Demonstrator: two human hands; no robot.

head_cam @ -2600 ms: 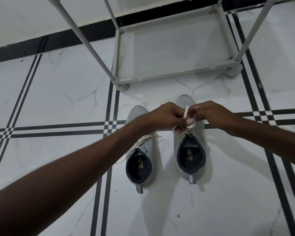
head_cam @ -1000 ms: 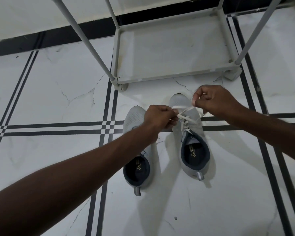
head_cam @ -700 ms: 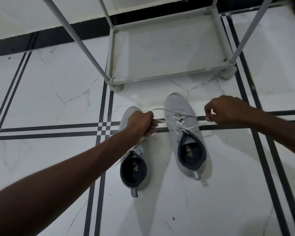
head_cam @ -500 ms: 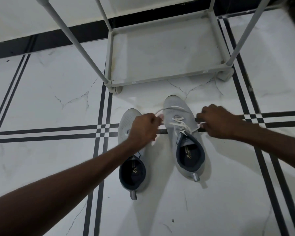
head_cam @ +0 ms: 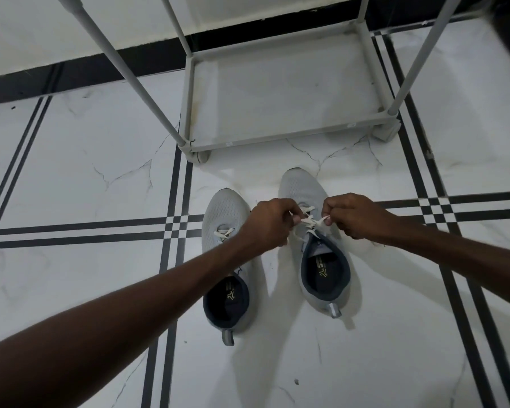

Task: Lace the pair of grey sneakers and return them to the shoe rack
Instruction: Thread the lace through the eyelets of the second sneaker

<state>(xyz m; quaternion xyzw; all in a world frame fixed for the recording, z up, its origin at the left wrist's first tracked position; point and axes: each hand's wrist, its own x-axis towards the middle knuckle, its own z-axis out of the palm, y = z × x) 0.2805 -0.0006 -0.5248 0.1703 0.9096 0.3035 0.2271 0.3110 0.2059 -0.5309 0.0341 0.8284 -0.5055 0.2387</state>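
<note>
Two grey sneakers stand side by side on the floor, toes pointing away from me. Over the right sneaker [head_cam: 321,260] my left hand [head_cam: 270,225] and my right hand [head_cam: 354,214] each pinch an end of its white lace [head_cam: 308,220], close together above the tongue. The left sneaker [head_cam: 226,260] lies partly under my left forearm, and a bit of its white lace [head_cam: 223,233] shows near the toe. Beyond the shoes stands the grey shoe rack [head_cam: 277,139], its bottom shelf bare.
The floor is white marble tile with black stripe lines [head_cam: 100,228]. The rack's slanting poles [head_cam: 124,69] rise at the left and right. A black skirting [head_cam: 71,69] runs along the white wall behind.
My hands had pulled the right sneaker's lace wide apart to both sides; now they have come back together over the shoe's tongue, holding the lace ends close.
</note>
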